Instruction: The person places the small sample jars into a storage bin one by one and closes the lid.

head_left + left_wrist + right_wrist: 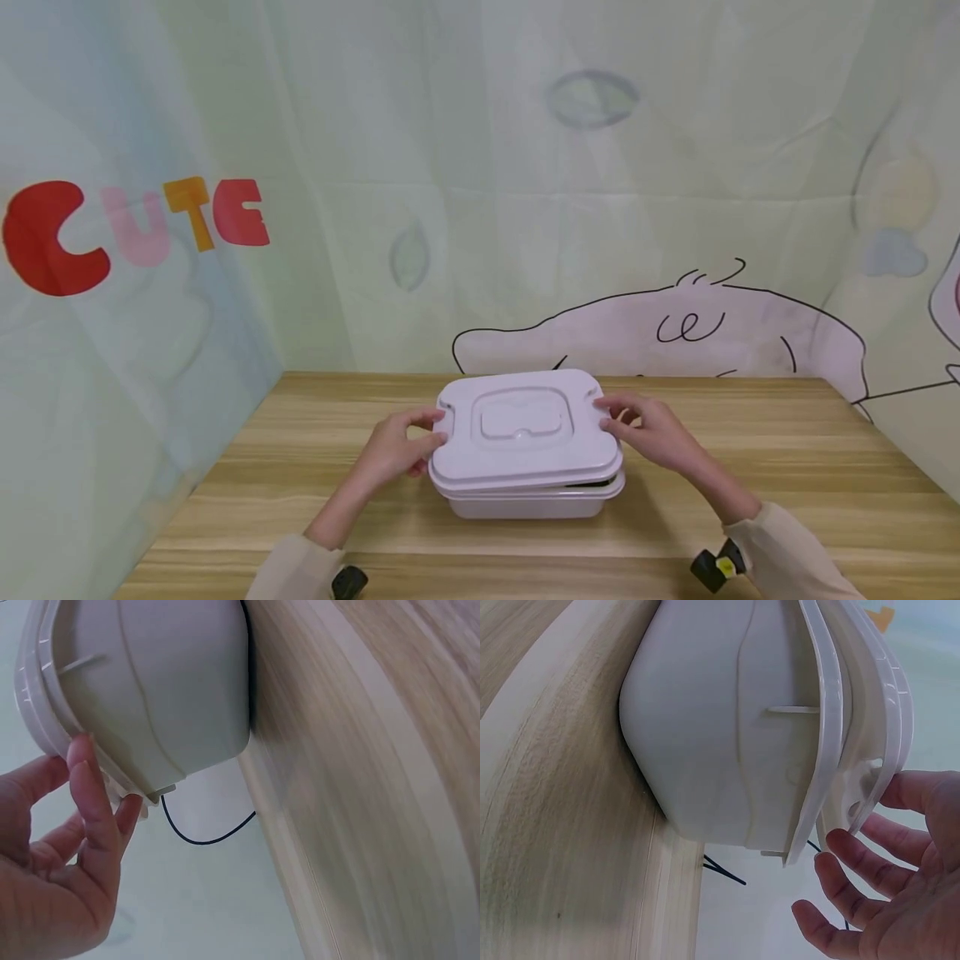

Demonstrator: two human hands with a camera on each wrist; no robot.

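A white plastic box (525, 507) stands on the wooden table, its matching white lid (465, 454) on top. The lid sits askew: its right side is lifted off the rim, and something dark shows through the gap at the front right. My left hand (397, 446) pinches the lid's left edge, with fingers beside the box rim in the left wrist view. On the opposite side my right hand (654, 429) holds the lid's right edge between thumb and fingers. The right wrist view shows the raised lid (891, 690) apart from the box wall (682, 712). Most of the contents are hidden.
The wooden table (750, 467) reaches back to a printed cloth backdrop (360, 250) with cartoon drawings and coloured letters. Black wrist devices (712, 568) sit by the sleeves at the front.
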